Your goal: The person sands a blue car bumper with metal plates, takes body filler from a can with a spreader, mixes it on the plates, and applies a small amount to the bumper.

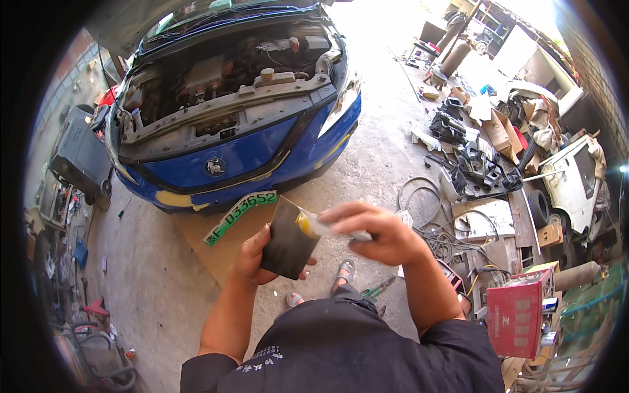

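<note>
My left hand (254, 257) grips a dark, flat rectangular board (287, 243) by its left and lower edge. A dab of yellow putty (304, 224) sits near the board's upper right side. My right hand (380, 230), smeared by motion, is closed around a pale flat putty knife (320, 227), whose blade is at the yellow putty. In front of me stands a blue car (255, 141) with its hood up and its engine bay exposed. Yellow filler patches (175, 199) show on its front bumper.
A green licence plate (240, 216) hangs tilted below the bumper, over a brown cardboard sheet (216, 245). Cables (432, 226), car parts (475, 157) and a red machine (517, 313) crowd the right. A grey wheeled bin (82, 154) is at left. Green-handled pliers (379, 288) lie near my feet.
</note>
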Action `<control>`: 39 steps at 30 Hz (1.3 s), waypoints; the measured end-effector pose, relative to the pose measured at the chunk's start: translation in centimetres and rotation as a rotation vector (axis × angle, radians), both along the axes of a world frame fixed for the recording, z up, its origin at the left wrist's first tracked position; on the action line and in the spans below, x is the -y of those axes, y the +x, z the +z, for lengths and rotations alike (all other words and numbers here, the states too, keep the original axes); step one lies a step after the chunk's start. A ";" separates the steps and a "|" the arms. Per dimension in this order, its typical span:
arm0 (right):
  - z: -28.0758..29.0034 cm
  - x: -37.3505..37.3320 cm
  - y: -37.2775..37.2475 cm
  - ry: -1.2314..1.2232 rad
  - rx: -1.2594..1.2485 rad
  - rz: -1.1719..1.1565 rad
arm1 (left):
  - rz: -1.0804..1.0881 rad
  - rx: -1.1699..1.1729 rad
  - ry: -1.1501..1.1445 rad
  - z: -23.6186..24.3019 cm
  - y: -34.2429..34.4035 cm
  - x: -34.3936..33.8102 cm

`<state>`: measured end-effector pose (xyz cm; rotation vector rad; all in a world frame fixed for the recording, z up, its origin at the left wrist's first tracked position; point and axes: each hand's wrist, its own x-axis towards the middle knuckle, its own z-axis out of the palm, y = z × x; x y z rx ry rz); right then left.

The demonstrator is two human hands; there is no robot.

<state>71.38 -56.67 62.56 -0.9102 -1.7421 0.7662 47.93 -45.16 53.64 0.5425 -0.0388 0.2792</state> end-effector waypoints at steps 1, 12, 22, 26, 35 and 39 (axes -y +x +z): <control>0.3 -0.1 -0.8 -0.036 0.095 0.015 | -0.032 0.039 -0.034 -0.1 0.1 0.3; -4.4 -2.1 -4.6 0.149 0.509 -0.588 | 0.597 -0.198 0.286 -2.1 4.0 2.0; -3.5 -1.9 -5.0 0.108 0.470 -0.491 | 0.729 -0.269 0.340 -3.7 3.2 1.0; -1.1 0.2 -2.4 0.255 0.498 -0.439 | 0.291 -0.133 0.036 0.7 1.2 1.0; -1.5 -0.8 0.8 0.245 0.513 -0.304 | -0.101 0.124 -0.091 -0.1 0.7 1.2; -6.1 2.4 0.9 -0.244 -0.459 -0.419 | 0.338 -0.022 0.100 1.0 0.9 1.3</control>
